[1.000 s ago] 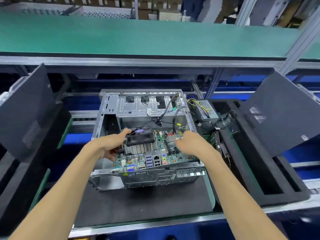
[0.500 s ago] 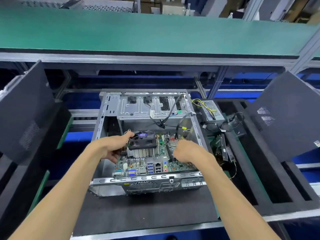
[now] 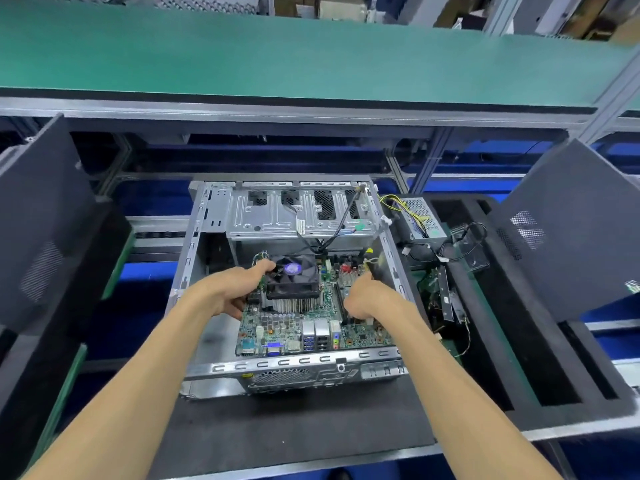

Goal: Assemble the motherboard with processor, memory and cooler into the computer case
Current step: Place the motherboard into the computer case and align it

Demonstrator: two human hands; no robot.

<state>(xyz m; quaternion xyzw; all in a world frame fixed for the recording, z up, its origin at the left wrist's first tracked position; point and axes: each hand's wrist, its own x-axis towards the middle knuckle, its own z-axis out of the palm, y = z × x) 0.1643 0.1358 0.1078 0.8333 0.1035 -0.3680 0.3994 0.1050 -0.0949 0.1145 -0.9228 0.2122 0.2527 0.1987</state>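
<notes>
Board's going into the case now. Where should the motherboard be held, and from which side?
Hold the motherboard by its bare left and right edges, coming from above, as the left hand and right hand do. The cooler stands tall mid-board, the ports line the near edge, and the case walls block sideways reach.

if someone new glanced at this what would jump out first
Dead centre, an open metal case with a green motherboard inside it, held by the left hand and the right hand. A black cooler sits on the board between them. To the right, a power supply with yellow wires lies outside the case.
</notes>
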